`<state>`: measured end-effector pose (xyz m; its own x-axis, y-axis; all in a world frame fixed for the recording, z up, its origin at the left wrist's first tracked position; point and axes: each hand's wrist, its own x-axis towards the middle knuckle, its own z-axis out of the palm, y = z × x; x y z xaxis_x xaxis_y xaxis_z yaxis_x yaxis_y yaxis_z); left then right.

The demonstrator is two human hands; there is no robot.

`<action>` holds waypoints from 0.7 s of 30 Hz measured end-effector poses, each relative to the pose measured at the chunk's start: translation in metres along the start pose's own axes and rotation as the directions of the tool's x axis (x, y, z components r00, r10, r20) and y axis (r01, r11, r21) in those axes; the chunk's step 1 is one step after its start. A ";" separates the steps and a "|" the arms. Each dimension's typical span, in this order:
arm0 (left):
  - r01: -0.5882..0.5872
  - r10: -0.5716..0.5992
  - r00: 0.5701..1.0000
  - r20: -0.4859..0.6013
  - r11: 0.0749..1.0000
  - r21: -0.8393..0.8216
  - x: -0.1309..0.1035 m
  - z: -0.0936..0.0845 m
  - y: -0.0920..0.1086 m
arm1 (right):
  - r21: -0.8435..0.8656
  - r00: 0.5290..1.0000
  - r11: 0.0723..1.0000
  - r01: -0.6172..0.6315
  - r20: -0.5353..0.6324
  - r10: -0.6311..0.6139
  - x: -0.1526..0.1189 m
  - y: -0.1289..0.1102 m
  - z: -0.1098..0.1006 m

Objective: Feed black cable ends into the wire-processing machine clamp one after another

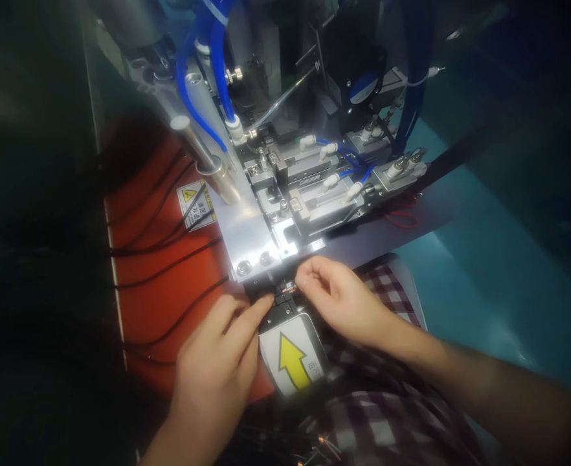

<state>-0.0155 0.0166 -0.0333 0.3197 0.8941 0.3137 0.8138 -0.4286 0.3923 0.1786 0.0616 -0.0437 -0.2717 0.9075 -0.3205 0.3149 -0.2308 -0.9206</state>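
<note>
My right hand [336, 294] is closed in a pinch beside a small black fixture [279, 315] at the front of the machine. A thin, orange-and-pale wire-like piece [290, 288] runs from its fingertips into the fixture; it is too small to name exactly. On the other side, my left hand [220, 346] has its thumb tip against the fixture's left edge, fingers bent and their tips partly hidden. What they grip, if anything, I cannot make out. Just in front of the fixture lies a white plate [292, 356] with a yellow arrow pointing at the machine.
A metal machine head [251, 239] with blue air hoses [220, 71] and small pneumatic cylinders [324, 204] stands just beyond my hands. Black cables [169, 265] cross the red surface [144, 304] at left, near a warning label [197, 204]. Checkered cloth [377, 421] covers my lap.
</note>
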 end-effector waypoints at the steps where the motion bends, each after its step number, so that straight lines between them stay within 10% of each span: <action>1: 0.003 -0.003 1.000 0.002 1.000 0.002 0.000 0.000 0.000 | -0.008 1.000 1.000 0.000 -0.001 0.000 0.000 0.001 0.000; 15: -0.001 0.001 1.000 0.012 1.000 0.009 -0.001 -0.001 -0.001 | -0.243 0.981 0.958 -0.153 0.076 0.176 0.005 -0.017 -0.008; 21: 0.006 -0.006 1.000 0.006 1.000 -0.010 -0.001 0.001 -0.001 | -0.356 0.978 0.930 0.095 -0.142 -0.154 -0.010 -0.014 -0.004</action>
<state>-0.0159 0.0167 -0.0351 0.3177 0.8976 0.3057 0.8109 -0.4243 0.4030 0.1809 0.0574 -0.0266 -0.1854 0.9727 -0.1399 0.5907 -0.0034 -0.8069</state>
